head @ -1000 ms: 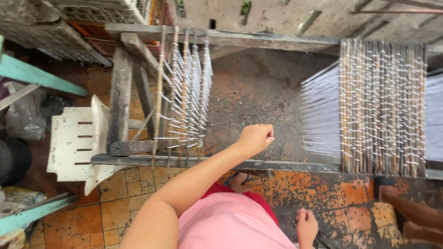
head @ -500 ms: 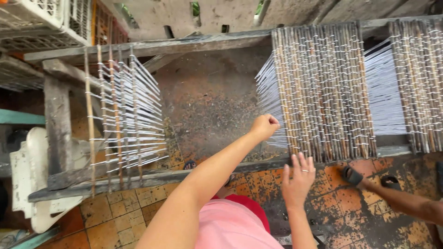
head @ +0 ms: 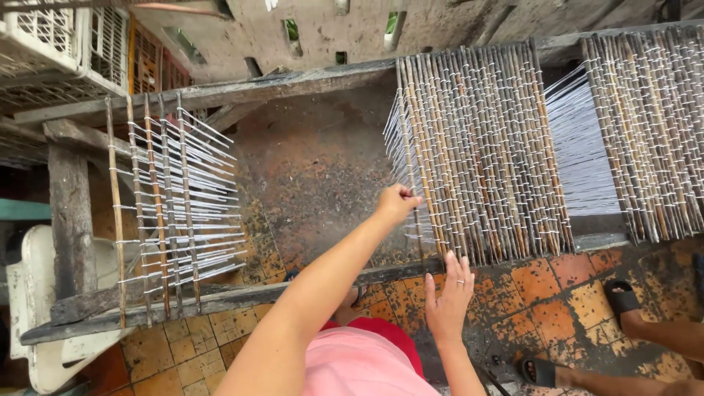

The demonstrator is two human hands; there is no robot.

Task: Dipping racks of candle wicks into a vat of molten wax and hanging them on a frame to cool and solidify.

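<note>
A wide mat of thin bamboo sticks, laced with white threads, stands across a wooden frame. My left hand reaches out to the mat's left edge, with its fingers closed on the outermost stick. My right hand is open with its fingers spread. It lies flat just below the sticks' lower ends, by the wooden beam, and wears a ring. A second, smaller set of sticks with threads stands apart on the left of the frame.
Another person's sandalled feet rest on the orange tiled floor at the lower right. A white plastic chair stands at the left. White crates are stacked at the top left. A worn concrete wall lies beyond.
My left hand has gone from the open gap to the left edge of the right stick mat and closed on it. My right hand has risen from my lap to the sticks' lower ends.
</note>
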